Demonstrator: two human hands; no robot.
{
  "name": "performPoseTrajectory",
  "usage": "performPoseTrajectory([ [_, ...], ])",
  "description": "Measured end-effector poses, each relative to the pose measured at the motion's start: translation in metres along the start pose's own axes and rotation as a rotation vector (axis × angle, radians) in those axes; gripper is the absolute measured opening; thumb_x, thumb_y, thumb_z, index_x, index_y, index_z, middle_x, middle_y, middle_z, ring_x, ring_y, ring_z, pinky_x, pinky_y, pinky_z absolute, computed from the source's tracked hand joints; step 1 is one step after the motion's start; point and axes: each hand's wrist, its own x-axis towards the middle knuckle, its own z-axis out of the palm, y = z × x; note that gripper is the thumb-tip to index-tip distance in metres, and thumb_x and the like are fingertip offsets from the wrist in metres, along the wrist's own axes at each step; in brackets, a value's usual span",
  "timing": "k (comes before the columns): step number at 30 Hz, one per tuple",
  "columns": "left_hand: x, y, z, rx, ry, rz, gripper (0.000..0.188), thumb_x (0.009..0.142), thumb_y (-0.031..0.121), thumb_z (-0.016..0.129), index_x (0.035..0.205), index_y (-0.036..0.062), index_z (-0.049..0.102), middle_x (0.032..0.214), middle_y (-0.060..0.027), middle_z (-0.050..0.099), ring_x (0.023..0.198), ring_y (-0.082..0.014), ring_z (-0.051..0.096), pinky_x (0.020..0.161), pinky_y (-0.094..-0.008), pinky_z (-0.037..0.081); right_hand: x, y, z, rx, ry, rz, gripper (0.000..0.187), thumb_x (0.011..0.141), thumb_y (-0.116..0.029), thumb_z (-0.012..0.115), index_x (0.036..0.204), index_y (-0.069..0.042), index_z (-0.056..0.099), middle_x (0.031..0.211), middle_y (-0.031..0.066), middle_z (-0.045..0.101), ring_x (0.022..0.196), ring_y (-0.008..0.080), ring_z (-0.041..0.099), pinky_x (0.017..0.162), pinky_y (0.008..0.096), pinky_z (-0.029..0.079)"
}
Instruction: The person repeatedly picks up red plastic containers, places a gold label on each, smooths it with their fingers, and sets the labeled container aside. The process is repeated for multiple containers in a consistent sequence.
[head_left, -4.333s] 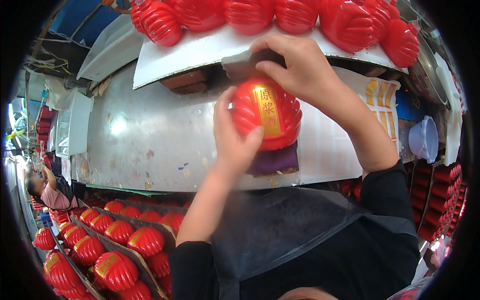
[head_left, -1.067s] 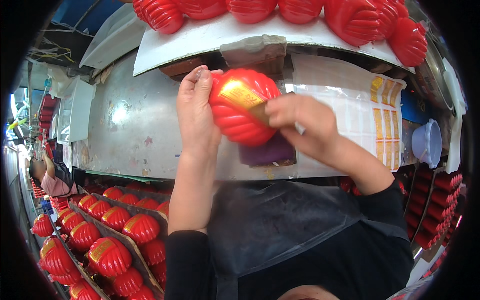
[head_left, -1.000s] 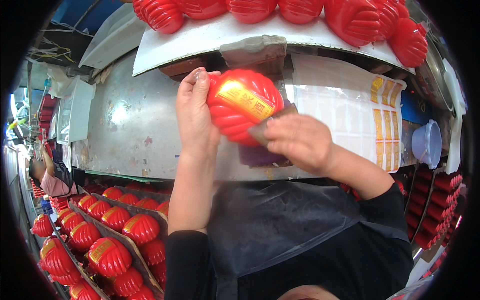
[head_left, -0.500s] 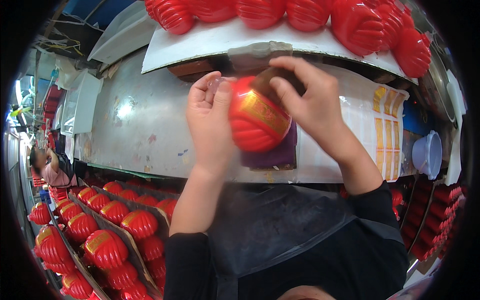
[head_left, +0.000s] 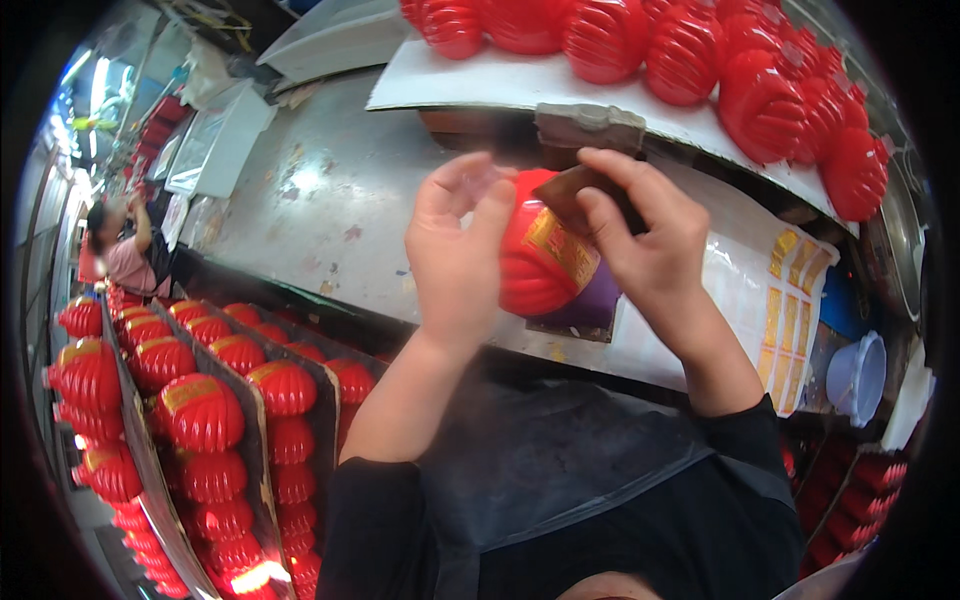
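A glossy red ribbed bottle point(head_left: 535, 265) lies on its side over a purple cloth point(head_left: 597, 303), a gold label point(head_left: 562, 250) on its upper side. My left hand point(head_left: 458, 250) is closed at the bottle's left end, its fingers curled round a translucent pinkish neck point(head_left: 482, 184). Between the thumb and fingers of my right hand point(head_left: 645, 225) is a thin, dark brown flat scraper point(head_left: 575, 193). Its edge meets the bottle or hovers just over it, above the label; I cannot tell which.
A sheet of gold labels point(head_left: 785, 320) lies right on the metal table point(head_left: 340, 230). Red bottles point(head_left: 685, 55) line a white board point(head_left: 490, 75) behind. Bottles point(head_left: 200, 410) fill divided racks at lower left. A lavender bucket point(head_left: 857, 378) stands right; another person point(head_left: 135, 250) is far left.
The view has turned, so the table and bottles sit tilted and shifted rightward. My hands still hold the bottle and the scraper, and the scraper's edge is at the bottle's top side.
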Motion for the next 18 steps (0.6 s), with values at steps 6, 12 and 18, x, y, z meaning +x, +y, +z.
performPoseTrajectory([
  [6, -0.025, 0.021, -0.025, 0.051, 0.08, 0.083, 0.033, 0.1, 0.007, 0.074, 0.129, -0.0025, 0.062, 0.116, -0.0068, 0.069, 0.111, -0.014, 0.063, 0.1, -0.0307, 0.052, -0.005, -0.023, 0.002, 0.153, -0.152, 0.151, 0.028, 0.091, -0.003, 0.075, 0.118, 0.001, 0.076, 0.105, 0.0102, 0.078, 0.095, 0.0123, 0.071, 0.087, 0.0278, 0.055],
  [12, -0.068, 0.079, -0.061, 0.2, 0.057, 0.125, 0.03, 0.1, 0.004, 0.073, 0.127, 0.0009, 0.063, 0.111, -0.0047, 0.07, 0.11, -0.0117, 0.064, 0.102, -0.0298, 0.051, -0.008, -0.019, 0.022, 0.477, -0.178, 0.233, 0.028, 0.095, -0.002, 0.072, 0.123, 0.002, 0.074, 0.11, 0.0077, 0.077, 0.099, 0.013, 0.071, 0.092, 0.028, 0.055],
  [18, -0.115, 0.192, -0.11, 0.282, 0.227, 0.559, 0.029, 0.101, 0.004, 0.072, 0.128, 0.0016, 0.064, 0.114, -0.008, 0.074, 0.109, -0.0121, 0.067, 0.097, -0.0299, 0.054, 0.014, -0.017, 0.048, 0.786, -0.308, 0.352, 0.039, 0.099, -0.009, 0.073, 0.135, 0.003, 0.067, 0.12, 0.0095, 0.074, 0.107, 0.0135, 0.069, 0.097, 0.0274, 0.053],
])
